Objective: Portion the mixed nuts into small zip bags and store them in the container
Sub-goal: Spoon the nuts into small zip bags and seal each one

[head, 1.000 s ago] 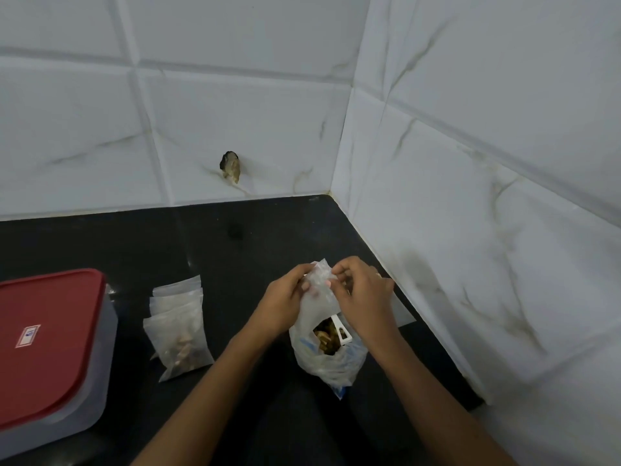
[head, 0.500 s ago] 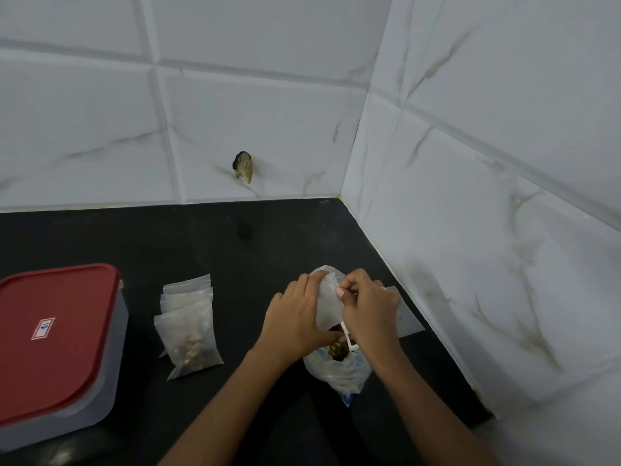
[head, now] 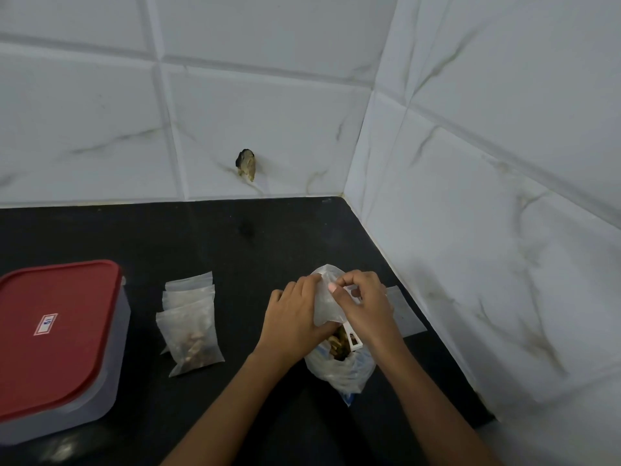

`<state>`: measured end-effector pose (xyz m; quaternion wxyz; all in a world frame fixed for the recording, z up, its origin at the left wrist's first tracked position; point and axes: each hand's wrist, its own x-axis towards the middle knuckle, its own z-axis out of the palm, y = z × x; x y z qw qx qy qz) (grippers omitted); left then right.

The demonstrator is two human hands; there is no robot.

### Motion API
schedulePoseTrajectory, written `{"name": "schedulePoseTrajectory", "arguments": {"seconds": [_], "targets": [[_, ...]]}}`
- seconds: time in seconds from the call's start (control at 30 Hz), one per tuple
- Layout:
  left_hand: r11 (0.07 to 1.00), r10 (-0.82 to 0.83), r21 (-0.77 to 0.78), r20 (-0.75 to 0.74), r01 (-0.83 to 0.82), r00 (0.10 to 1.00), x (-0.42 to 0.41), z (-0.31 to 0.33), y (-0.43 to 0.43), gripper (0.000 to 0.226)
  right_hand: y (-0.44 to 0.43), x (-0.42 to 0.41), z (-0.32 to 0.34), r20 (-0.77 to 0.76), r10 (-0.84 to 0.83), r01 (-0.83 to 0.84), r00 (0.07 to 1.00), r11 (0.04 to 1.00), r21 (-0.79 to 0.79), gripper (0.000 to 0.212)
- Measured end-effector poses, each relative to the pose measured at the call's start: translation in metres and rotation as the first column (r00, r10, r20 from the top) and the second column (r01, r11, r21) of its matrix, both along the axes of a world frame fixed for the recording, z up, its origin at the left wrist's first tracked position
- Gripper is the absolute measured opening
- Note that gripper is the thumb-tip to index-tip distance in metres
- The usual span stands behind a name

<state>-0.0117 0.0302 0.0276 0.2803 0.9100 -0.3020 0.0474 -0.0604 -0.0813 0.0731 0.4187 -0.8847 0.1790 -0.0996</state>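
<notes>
A big clear plastic bag of mixed nuts (head: 339, 371) stands open on the black counter (head: 235, 237). Above its mouth I hold a small clear zip bag (head: 324, 297). My left hand (head: 292, 317) grips the small bag's left side. My right hand (head: 366, 307) pinches its top edge with thumb and fingers. Brown nuts (head: 337, 341) show in the big bag's mouth beside a white card. Filled small zip bags (head: 191, 327) lie in a stack to the left. The container (head: 57, 348) with a red lid sits at the far left, closed.
A flat empty zip bag (head: 405, 311) lies on the counter behind my right hand. White tiled walls close the corner at the back and right. A dark chipped hole (head: 246, 164) marks the back wall.
Both hands stayed at the small bag; my left hand slid lower along its side toward the big bag's mouth. The camera view shifted slightly left.
</notes>
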Motion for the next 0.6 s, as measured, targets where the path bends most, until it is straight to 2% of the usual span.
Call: {"name": "schedulePoseTrajectory", "arguments": {"seconds": [0.1,0.17,0.23,0.33,0.4,0.53,0.6], "targets": [[0.999,-0.025,-0.025,-0.011,0.024,1.000,0.002,-0.001,0.003,0.068,-0.006,-0.002,-0.001,-0.061,0.049,-0.056,0.997,0.991,-0.122,0.006],[0.997,-0.053,-0.052,-0.011,0.052,0.999,0.004,-0.001,0.005,0.064,-0.007,-0.003,-0.002,-0.142,0.086,-0.111,0.986,0.977,-0.183,0.030],[0.993,-0.094,-0.074,-0.026,0.092,0.995,0.005,-0.001,0.005,0.064,-0.004,-0.003,0.001,-0.193,0.115,-0.137,0.974,0.985,-0.106,0.043],[0.982,-0.161,-0.103,-0.044,0.156,0.986,0.002,0.001,0.003,0.073,0.003,-0.002,0.004,-0.209,0.165,-0.153,0.964,0.985,0.073,0.043],[0.972,-0.180,-0.164,-0.063,0.168,0.982,0.000,0.003,0.002,0.077,0.007,0.001,0.005,-0.213,0.163,-0.136,0.963,0.981,0.137,0.043],[0.929,-0.219,-0.339,-0.188,0.146,0.957,0.000,0.004,0.004,0.051,0.006,0.003,0.010,-0.269,0.227,-0.166,0.936,0.958,0.233,0.041],[0.919,-0.203,-0.384,-0.260,0.092,0.944,0.001,0.003,0.006,0.038,0.002,0.002,0.011,-0.208,0.208,-0.130,0.956,0.934,0.334,0.031]]}}
